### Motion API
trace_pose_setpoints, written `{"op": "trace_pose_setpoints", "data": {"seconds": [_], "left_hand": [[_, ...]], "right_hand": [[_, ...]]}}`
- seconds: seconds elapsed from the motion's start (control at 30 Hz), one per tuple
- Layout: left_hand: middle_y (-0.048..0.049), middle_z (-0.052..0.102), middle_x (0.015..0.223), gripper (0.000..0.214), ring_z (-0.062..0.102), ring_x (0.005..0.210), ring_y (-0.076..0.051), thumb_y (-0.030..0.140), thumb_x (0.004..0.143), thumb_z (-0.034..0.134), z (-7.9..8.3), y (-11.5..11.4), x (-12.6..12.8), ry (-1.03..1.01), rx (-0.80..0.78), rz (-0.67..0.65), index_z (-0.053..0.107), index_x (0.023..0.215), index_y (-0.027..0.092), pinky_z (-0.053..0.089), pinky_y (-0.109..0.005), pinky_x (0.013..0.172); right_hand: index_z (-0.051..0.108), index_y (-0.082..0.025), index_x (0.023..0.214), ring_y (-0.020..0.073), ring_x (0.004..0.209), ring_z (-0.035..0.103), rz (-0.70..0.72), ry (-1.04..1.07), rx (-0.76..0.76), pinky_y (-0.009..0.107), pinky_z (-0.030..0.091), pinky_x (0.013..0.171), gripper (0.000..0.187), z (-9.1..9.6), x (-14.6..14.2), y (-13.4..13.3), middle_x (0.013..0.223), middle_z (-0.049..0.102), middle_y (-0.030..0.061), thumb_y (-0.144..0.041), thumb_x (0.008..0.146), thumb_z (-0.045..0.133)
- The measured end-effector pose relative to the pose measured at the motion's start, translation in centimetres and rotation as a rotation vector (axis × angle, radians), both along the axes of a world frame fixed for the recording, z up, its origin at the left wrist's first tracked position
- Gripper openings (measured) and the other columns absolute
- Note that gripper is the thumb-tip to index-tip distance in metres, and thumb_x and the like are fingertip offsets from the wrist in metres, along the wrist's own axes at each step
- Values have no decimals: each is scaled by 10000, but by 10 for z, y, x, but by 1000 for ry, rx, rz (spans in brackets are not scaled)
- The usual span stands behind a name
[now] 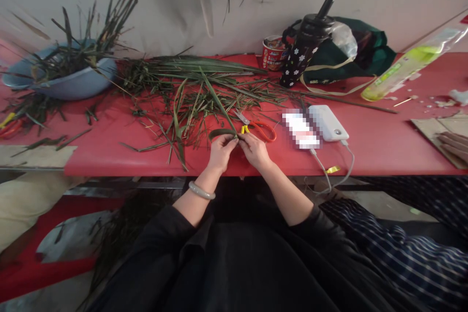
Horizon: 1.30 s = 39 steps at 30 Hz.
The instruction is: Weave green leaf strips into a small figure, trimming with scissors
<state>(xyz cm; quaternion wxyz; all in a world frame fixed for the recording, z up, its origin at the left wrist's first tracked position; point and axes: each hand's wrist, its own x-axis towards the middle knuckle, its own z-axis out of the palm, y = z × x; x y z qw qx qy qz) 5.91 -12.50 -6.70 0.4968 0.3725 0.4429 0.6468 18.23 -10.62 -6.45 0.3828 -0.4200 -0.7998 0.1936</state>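
Note:
Both my hands meet over the front edge of the red table, pinching a long green leaf strip (218,100). My left hand (221,152) has its thumb and fingers closed on the strip, which bends in a loop beside them. Close against it, my right hand (255,149) is also closed on the strip, fingertips nearly touching the left ones. One end of the strip points up and away over the table. Just beyond my right hand lie scissors (263,131) with orange handles. A heap of loose green leaves (197,102) spreads behind my hands.
At the back left stands a blue basin (82,80) full of leaf stalks. A phone (302,129) and a white power bank (328,123) with a cable lie right. Behind are a black flowered tumbler (303,51), a red cup (272,53) and a green bag (376,48). People sit on both sides.

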Motion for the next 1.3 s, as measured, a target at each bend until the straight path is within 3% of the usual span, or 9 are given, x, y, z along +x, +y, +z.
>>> {"op": "trace_pose_setpoints", "data": {"seconds": [0.3,0.97,1.17,1.3], "left_hand": [[29,587,621,167,531,609,-80,263,584,679,-1,-1,1,-3,-5,98,607,680,147,439,-232,642],[-31,657,806,216,589,780,-142,286,663,615,2,-4,2,150,32,-25,661,841,172,450,-321,805],[-34,655,824,213,586,787,-142,277,655,626,5,-5,2,123,23,-42,658,840,175,446,-316,801],[-41,619,882,188,567,832,-147,269,662,621,8,-7,2,232,105,-36,662,825,184,444,-290,790]], "right_hand": [[530,-231,1123,173,907,586,-39,25,33,299,493,795,315,5,0,-7,1027,596,54,-277,824,442],[591,-193,979,171,828,604,-160,-39,77,276,489,729,239,-1,0,-2,907,638,61,-271,836,416],[592,-190,965,178,787,599,-167,-70,69,276,478,688,233,0,0,-2,884,636,65,-269,825,423],[596,-186,929,171,739,591,-199,-54,69,270,468,658,218,0,-1,-3,841,631,64,-263,812,430]]}}
